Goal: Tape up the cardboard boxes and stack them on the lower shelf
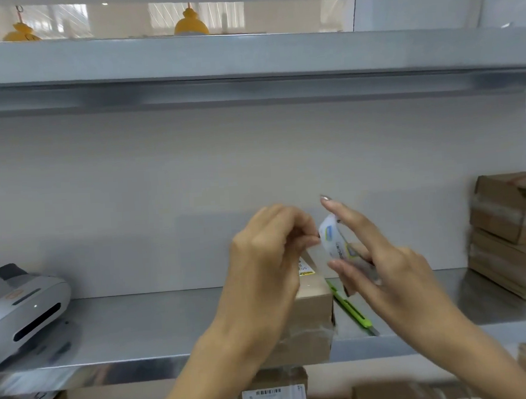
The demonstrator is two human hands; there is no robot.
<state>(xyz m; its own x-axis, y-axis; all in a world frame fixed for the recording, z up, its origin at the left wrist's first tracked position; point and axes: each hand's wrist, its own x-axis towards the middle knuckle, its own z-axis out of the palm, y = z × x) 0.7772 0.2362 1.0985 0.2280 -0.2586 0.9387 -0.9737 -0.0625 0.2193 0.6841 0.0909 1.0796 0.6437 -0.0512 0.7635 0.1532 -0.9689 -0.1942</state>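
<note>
Closest to the lens, at bottom centre, a labelled box sits below the shelf. Above it both hands meet in mid-frame. The left hand is curled, its fingertips pinching the left edge of a small printed label. The right hand grips the label's other side, its index finger sticking up straight.

The cardboard box stands at the shelf's front edge, partly behind the left hand, with clear tape across its near face. A green utility knife lies just right of it, its near end at the shelf lip. A grey label printer sits at the left edge of the frame, and a stack of taped boxes stands at the right.

The likeliest mishap is the label curling back on itself or sticking to a fingertip, since it is bowed between two pinches. Pulling unevenly could tear or crease it. Either forearm could also nudge the box or sweep the knife off the lip, as both lie right at the edge.
</note>
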